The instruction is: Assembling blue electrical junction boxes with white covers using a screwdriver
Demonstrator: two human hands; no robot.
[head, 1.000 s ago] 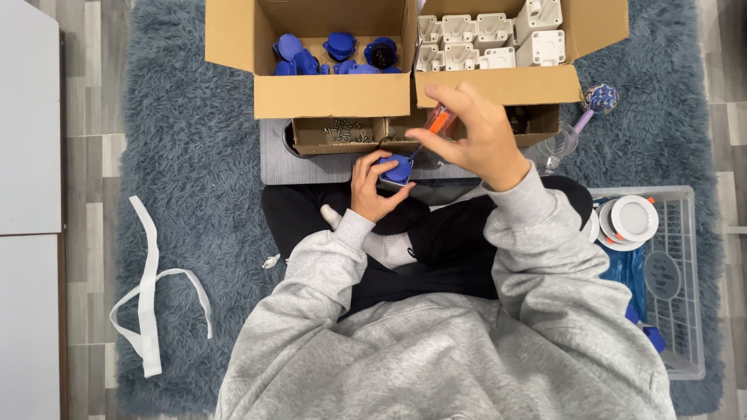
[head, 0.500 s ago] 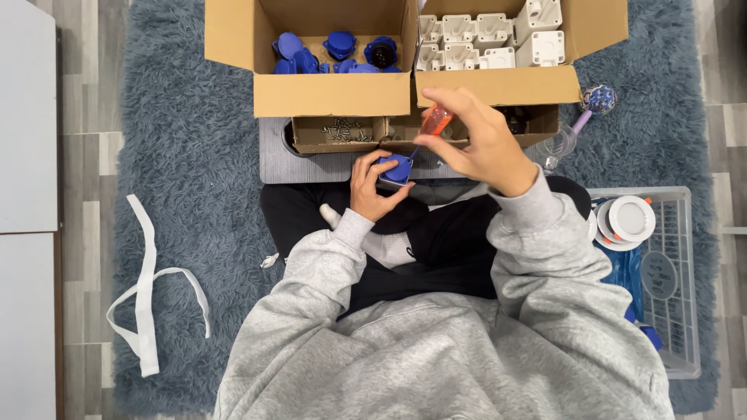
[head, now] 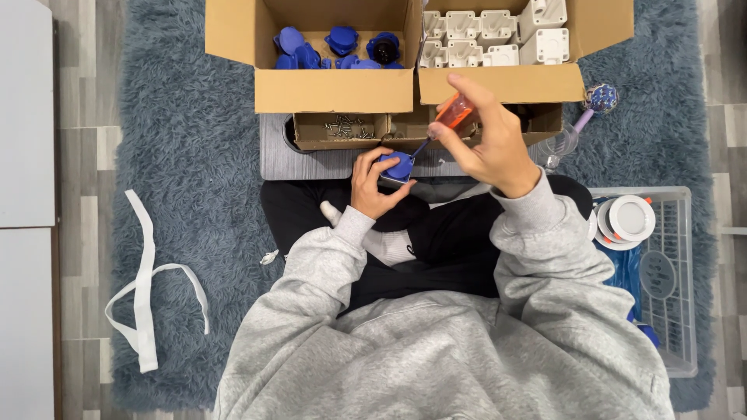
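My left hand (head: 372, 185) grips a small blue plastic part (head: 398, 166) just above my lap. My right hand (head: 489, 138) holds a screwdriver with an orange handle (head: 453, 113), tilted so that its tip meets the blue part. Both hands work over a grey board (head: 311, 159) in front of my crossed legs. Beyond them stands an open cardboard box (head: 334, 89) with several blue parts (head: 342, 43), and beside it a second open box (head: 498, 82) with several white plastic housings (head: 482, 35).
A small cardboard tray of screws (head: 342, 128) sits under the box flaps. A white wire basket (head: 661, 272) with round white discs (head: 629, 219) stands at my right. A white strap (head: 144, 288) lies on the blue-grey rug at left. A clear glass (head: 562, 144) stands by the right box.
My right hand has tilted the screwdriver a little, and its tip stays on the blue part. My left hand has barely moved.
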